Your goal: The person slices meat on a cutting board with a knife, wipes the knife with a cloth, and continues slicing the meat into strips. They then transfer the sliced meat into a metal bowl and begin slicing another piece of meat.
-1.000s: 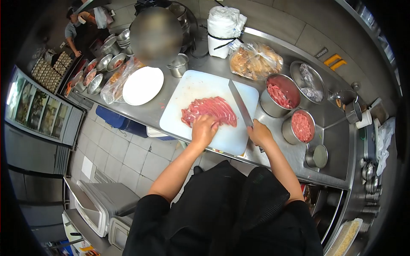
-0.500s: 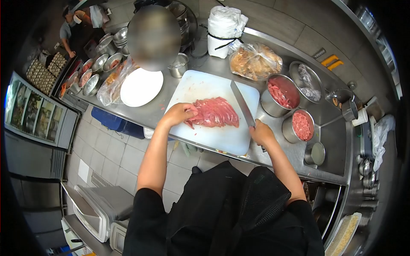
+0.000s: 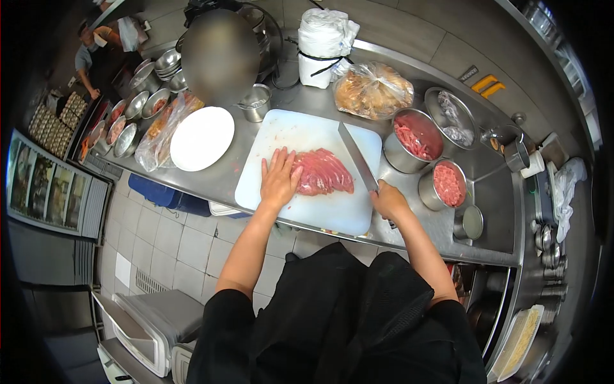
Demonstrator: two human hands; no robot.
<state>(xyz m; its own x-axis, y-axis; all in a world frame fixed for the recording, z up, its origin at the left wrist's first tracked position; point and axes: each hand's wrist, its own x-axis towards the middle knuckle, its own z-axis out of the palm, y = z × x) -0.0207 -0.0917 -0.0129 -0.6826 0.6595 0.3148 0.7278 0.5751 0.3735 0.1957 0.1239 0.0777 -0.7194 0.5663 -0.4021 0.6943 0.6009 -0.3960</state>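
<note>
Sliced raw meat [image 3: 325,173] lies fanned out on a white cutting board [image 3: 256,189]. My left hand [image 3: 279,178] rests flat with fingers stretched out, right at the left end of the slices. At the right side of the board, my right hand [image 3: 390,201] is wrapped round the handle of a knife [image 3: 358,157]. Its long blade points away from me, apart from the meat. Right of the board stand a steel pot with meat strips [image 3: 412,139] and a smaller steel container of minced-looking meat [image 3: 449,184].
A white plate [image 3: 202,139] sits left of the board, beside a plastic bag of food [image 3: 167,131] and several steel bowls. Behind the board are a steel cup [image 3: 256,104] and a tied bag of brown food [image 3: 374,91]. Another person [image 3: 89,57] stands at far left.
My left hand has gone from pinching at the meat's left end to lying flat with fingers spread. My right hand keeps the knife in nearly the same place; the view has shifted slightly.
</note>
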